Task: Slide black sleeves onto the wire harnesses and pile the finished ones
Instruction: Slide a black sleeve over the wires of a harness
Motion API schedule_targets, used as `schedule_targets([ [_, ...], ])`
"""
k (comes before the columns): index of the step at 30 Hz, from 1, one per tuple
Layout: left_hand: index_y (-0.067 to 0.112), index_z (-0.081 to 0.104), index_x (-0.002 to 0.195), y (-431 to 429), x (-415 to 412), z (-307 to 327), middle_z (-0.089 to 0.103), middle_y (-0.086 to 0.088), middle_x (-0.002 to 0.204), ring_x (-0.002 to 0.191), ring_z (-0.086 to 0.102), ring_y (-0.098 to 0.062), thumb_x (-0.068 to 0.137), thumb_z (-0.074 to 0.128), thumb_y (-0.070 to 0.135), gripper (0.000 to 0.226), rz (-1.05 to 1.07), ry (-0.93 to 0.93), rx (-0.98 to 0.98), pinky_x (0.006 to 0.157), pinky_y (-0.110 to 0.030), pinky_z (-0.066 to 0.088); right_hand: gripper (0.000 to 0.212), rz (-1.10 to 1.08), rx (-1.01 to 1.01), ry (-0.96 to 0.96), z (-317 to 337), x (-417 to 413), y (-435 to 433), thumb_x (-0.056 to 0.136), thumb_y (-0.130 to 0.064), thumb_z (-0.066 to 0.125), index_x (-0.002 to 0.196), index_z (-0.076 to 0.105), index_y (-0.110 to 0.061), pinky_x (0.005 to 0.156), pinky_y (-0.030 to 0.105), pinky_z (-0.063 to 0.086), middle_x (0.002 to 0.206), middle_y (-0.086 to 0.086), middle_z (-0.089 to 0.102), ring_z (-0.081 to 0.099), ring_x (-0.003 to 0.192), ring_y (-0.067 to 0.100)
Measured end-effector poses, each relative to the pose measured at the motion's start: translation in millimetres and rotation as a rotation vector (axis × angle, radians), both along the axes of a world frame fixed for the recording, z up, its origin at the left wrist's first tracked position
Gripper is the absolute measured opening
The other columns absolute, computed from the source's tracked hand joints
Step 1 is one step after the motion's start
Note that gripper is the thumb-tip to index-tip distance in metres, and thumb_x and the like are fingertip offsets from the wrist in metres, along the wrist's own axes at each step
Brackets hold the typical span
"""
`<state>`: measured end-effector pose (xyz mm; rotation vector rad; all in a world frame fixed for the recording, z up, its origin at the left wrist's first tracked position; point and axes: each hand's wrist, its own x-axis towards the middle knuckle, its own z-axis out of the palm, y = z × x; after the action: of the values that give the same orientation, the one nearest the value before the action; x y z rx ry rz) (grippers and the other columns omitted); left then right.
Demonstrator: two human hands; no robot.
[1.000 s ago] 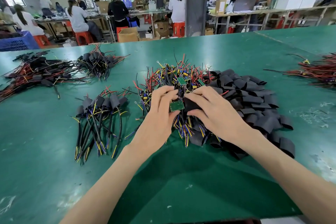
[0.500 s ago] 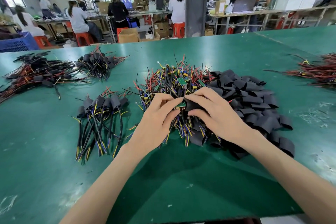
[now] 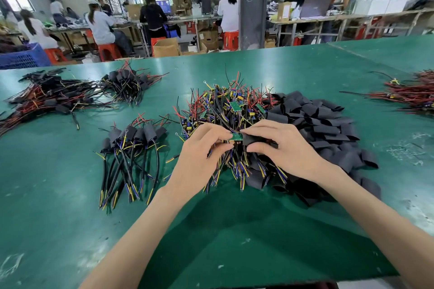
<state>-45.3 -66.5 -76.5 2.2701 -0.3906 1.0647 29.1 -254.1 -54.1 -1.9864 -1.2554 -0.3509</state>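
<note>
Above the harness heap (image 3: 225, 105), the left hand (image 3: 202, 150) pinched a green circuit board (image 3: 236, 136) while the right hand (image 3: 284, 148) pinched a black sleeve (image 3: 252, 139) against its end, where a corner could snag.

circuit board (image 3: 235, 136) partly inside black sleeve (image 3: 253, 139)

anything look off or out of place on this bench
Nothing much stands out. The left hand pinches a green circuit board and the right hand holds a black sleeve at its end. Only the green table mat looks worn, with whitish scuffs on its right side.
</note>
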Motion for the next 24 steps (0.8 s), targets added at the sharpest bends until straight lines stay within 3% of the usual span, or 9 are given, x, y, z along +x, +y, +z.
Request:
schedule_targets([
  [5, 0.004, 0.069, 0.089, 0.7, 0.1, 0.9, 0.063, -0.006, 0.095, 0.088, 0.058, -0.012, 0.078, 0.07, -0.003, 0.013, -0.002, -0.029, -0.017, 0.082, -0.015, 0.044, 0.027, 0.047, 0.025, 0.145, 1.4, -0.3, -1.0, 0.084, -0.01, 0.067, 0.111, 0.068, -0.005, 0.081, 0.011, 0.04, 0.098, 0.0, 0.065, 0.058, 0.086, 0.004],
  [8, 0.004, 0.071, 0.092, 1.4, -1.4, 2.6, 0.063, -0.006, 0.096, 0.09, 0.058, -0.016, 0.081, 0.068, -0.001, 0.012, 0.006, -0.039, 0.01, 0.086, -0.019, 0.044, 0.027, 0.091, 0.022, 0.282, -0.4, 1.7, -2.0, 0.086, -0.009, 0.065, 0.112, 0.068, -0.008, 0.073, 0.018, 0.044, 0.094, 0.0, 0.063, 0.059, 0.077, 0.01],
  [11, 0.005, 0.073, 0.093, -0.5, -2.4, 3.7, 0.064, -0.006, 0.096, 0.092, 0.057, -0.016, 0.083, 0.066, 0.0, 0.013, -0.011, -0.059, 0.052, 0.088, -0.021, 0.044, 0.026, 0.127, 0.046, 0.393, -1.2, 3.8, -2.8, 0.086, -0.01, 0.063, 0.111, 0.067, -0.017, 0.078, 0.032, 0.049, 0.091, 0.004, 0.061, 0.062, 0.075, 0.025],
  [14, 0.005, 0.072, 0.095, -2.0, -3.6, 4.0, 0.064, -0.005, 0.097, 0.09, 0.059, -0.017, 0.083, 0.067, 0.0, 0.014, -0.016, -0.043, 0.038, 0.086, -0.024, 0.046, 0.024, 0.15, 0.098, 0.48, -1.2, 5.5, -2.7, 0.082, -0.017, 0.065, 0.105, 0.067, -0.023, 0.078, 0.029, 0.051, 0.087, -0.005, 0.063, 0.063, 0.075, 0.018],
  [16, 0.006, 0.07, 0.097, -2.6, -4.9, 4.3, 0.063, -0.004, 0.097, 0.088, 0.059, -0.015, 0.083, 0.068, 0.003, 0.015, -0.018, -0.015, 0.003, 0.083, -0.024, 0.048, 0.026, 0.132, 0.101, 0.443, -1.8, 5.5, -2.2, 0.078, -0.019, 0.069, 0.103, 0.068, -0.027, 0.082, 0.022, 0.048, 0.09, -0.01, 0.065, 0.062, 0.084, 0.008],
  [19, 0.007, 0.068, 0.097, -2.3, -5.8, 4.6, 0.063, -0.002, 0.096, 0.086, 0.058, -0.009, 0.082, 0.07, 0.005, 0.015, -0.013, 0.004, -0.038, 0.082, -0.017, 0.046, 0.03, 0.085, 0.097, 0.335, -2.9, 3.4, -0.4, 0.077, -0.013, 0.075, 0.105, 0.07, -0.02, 0.089, 0.029, 0.048, 0.1, -0.005, 0.066, 0.062, 0.096, 0.01],
  [24, 0.005, 0.07, 0.092, -1.9, -5.3, 4.2, 0.064, -0.003, 0.092, 0.083, 0.057, -0.007, 0.079, 0.073, 0.005, 0.013, -0.025, 0.003, -0.035, 0.077, -0.015, 0.045, 0.035, 0.009, 0.119, 0.02, -2.4, -2.7, 3.2, 0.071, -0.015, 0.08, 0.104, 0.072, -0.008, 0.088, 0.027, 0.046, 0.101, -0.001, 0.065, 0.06, 0.092, 0.009],
])
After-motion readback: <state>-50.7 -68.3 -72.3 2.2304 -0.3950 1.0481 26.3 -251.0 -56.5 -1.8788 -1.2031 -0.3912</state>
